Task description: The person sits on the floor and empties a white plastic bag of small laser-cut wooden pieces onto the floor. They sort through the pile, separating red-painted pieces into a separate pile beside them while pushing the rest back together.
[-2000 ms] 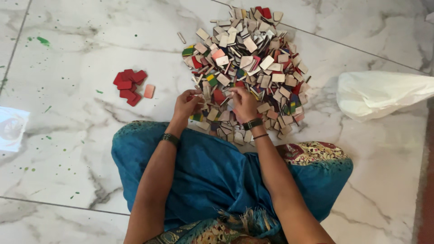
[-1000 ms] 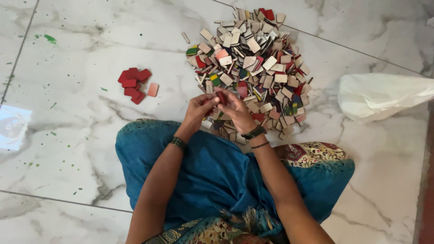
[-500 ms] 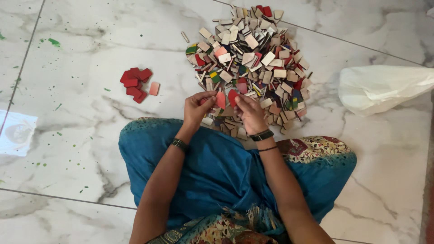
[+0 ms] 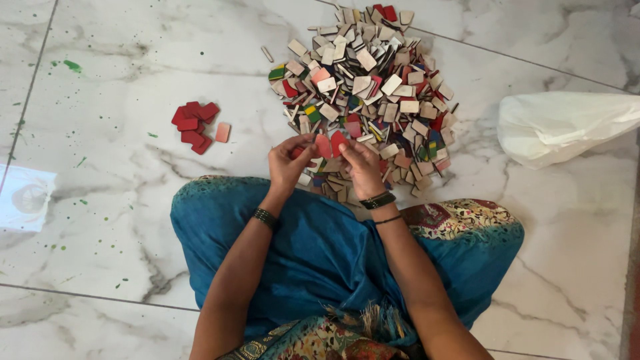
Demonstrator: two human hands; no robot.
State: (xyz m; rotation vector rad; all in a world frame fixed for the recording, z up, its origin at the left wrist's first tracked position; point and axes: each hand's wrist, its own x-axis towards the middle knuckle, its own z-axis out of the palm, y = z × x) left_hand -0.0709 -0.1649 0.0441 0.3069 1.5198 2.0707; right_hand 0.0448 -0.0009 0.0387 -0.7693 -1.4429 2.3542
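Lying at the nine o'clock edge of the marble floor (image 4: pixel 120 220), a flat clear plastic packet (image 4: pixel 25 198) is resting by itself, well apart from everything else. Moving right, a small cluster of red tiles (image 4: pixel 195 125) is sitting toward ten o'clock, with one paler pink tile (image 4: pixel 223 132) touching its right side. Green paint specks are dotting the floor around it.

At the centre, the left hand (image 4: pixel 288 163) is curling its fingers around a reddish tile (image 4: pixel 324 145), thumb and fingertips pinching its left edge. Just beside it, the right hand (image 4: pixel 363 167) is gripping a darker red tile (image 4: pixel 339 141) the same way, so the two pieces are standing upright, touching side by side between the hands. Both hands are hovering at the six o'clock rim of the big pile of tiles (image 4: pixel 373 87), a loose heap of small flat wooden pieces, mostly bare tan with red, pink, green, yellow and blue ones mixed in, stretching up to twelve o'clock. A dark band is circling each wrist, and the forearms are crossing a blue garment (image 4: pixel 320 253) over the folded legs.

At three o'clock, a white plastic bag (image 4: pixel 567 127) is slumping on the floor, near the pile but not touching it.
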